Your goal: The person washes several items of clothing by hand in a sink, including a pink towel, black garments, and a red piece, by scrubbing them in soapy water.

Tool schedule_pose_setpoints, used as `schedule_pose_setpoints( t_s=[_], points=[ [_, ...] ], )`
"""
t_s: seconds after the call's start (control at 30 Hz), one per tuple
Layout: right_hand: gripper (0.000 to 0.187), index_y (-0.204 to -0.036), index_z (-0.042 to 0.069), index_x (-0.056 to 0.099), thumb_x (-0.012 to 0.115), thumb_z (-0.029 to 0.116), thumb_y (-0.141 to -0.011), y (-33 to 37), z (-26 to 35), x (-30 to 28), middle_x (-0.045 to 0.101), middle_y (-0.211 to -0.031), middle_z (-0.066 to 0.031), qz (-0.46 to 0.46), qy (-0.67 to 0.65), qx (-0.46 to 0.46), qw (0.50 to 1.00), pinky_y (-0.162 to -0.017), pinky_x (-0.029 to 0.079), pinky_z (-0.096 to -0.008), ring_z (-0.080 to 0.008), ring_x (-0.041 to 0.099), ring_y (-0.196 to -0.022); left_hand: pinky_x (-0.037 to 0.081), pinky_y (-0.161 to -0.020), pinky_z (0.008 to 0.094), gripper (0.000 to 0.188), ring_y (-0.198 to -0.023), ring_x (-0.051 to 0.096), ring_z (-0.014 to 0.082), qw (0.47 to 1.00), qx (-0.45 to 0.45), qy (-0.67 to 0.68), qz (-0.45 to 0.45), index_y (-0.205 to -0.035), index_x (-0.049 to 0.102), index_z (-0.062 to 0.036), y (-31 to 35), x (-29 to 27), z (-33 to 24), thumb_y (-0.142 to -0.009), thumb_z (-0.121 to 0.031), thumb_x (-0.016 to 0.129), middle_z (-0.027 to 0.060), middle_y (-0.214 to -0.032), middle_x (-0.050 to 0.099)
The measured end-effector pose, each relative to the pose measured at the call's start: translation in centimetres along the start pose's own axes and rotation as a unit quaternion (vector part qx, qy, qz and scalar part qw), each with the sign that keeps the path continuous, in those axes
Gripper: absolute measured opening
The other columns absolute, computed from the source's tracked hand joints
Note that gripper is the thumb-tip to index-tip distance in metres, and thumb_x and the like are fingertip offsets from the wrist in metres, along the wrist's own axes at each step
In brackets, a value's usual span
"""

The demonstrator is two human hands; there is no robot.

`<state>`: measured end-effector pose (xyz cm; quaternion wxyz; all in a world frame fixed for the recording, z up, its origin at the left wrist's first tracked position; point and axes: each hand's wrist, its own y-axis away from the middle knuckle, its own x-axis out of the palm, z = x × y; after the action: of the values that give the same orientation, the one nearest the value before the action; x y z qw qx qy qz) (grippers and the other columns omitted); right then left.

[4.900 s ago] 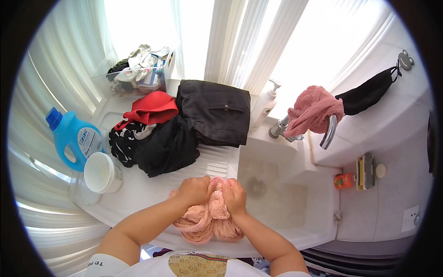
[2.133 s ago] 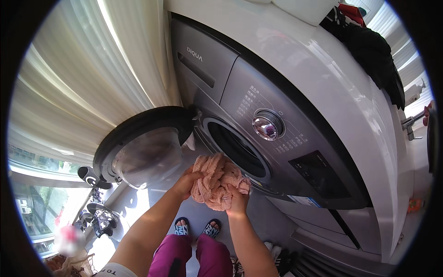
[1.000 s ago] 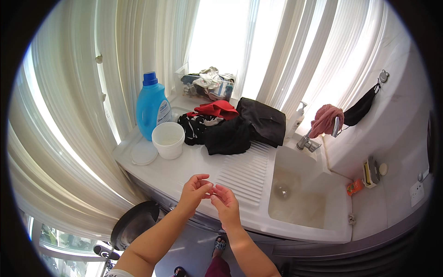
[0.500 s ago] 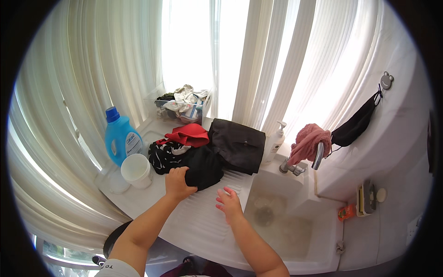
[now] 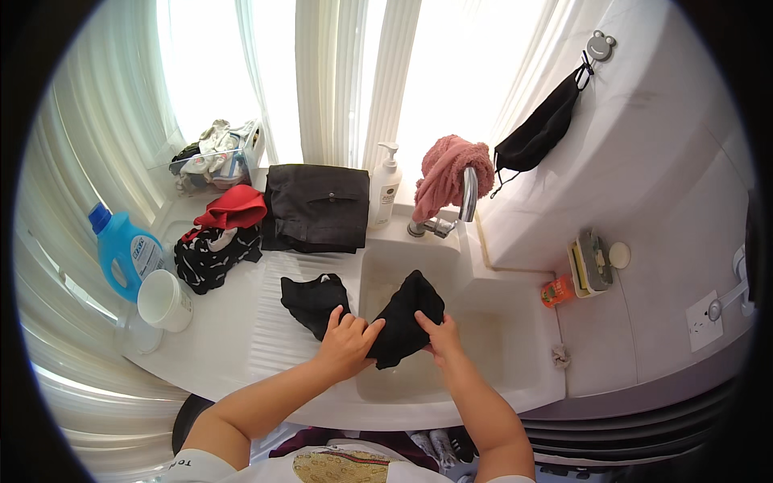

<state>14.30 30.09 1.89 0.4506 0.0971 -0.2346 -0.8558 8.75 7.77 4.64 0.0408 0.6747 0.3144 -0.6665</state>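
Observation:
A black cloth garment (image 5: pixel 409 310) stretches from the ribbed washboard (image 5: pixel 278 322) to above the sink basin (image 5: pixel 491 354); its exact kind is hard to make out. My left hand (image 5: pixel 349 344) grips its middle, fingers over the fabric. On the basin side, my right hand (image 5: pixel 439 332) pinches its right part, with the thumb on top. Farther left lie a black-and-white patterned cloth (image 5: pixel 211 256) and a red cloth (image 5: pixel 233 208). A folded dark grey garment with a button (image 5: pixel 316 208) rests behind the washboard.
On the left stand a blue detergent bottle (image 5: pixel 127 256) and a white tub (image 5: pixel 165 300). Behind are a clear bin of clothes (image 5: pixel 213 157) and a white pump bottle (image 5: pixel 386 189). A pink towel (image 5: pixel 452 171) drapes the faucet (image 5: pixel 468 197); a black mask (image 5: pixel 539 133) hangs on the right wall.
The black garment has left the pile and moved right, partly over the sink. My right hand, empty before, now grips it too. The view has shifted right.

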Motion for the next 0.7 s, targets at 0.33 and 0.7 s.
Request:
schedule_pose_setpoints(
  t_s=[0.33, 0.7],
  points=[
    [0.06, -0.12, 0.004, 0.061, 0.082, 0.02, -0.066, -6.4, 1.4, -19.4, 0.066, -0.113, -0.0183, 0.156, 0.528, -0.002, 0.835, -0.092, 0.048, -0.0368, -0.0298, 0.062, -0.107, 0.048, -0.076, 0.0302, 0.054, -0.086, 0.061, 0.0189, 0.694, -0.285, 0.632, 0.195, -0.114, 0.064, -0.0029, -14.7, 2.2, -3.3, -0.065, -0.02, 0.077, 0.0076, -0.093, 0.066],
    [0.086, -0.152, 0.012, 0.016, 0.056, 0.053, -0.087, -9.5, -5.3, -11.9, 0.013, -0.156, -0.017, 0.183, 0.739, -0.1, 0.64, -0.107, 0.025, -0.0597, -0.0362, 0.018, -0.141, 0.033, -0.102, 0.0617, 0.082, -0.136, 0.023, 0.049, 0.866, -0.39, 0.093, 0.297, -0.148, 0.027, -0.0212, -10.4, 14.2, -3.6, -0.081, -0.053, 0.061, 0.0205, -0.154, 0.015]
  ],
)
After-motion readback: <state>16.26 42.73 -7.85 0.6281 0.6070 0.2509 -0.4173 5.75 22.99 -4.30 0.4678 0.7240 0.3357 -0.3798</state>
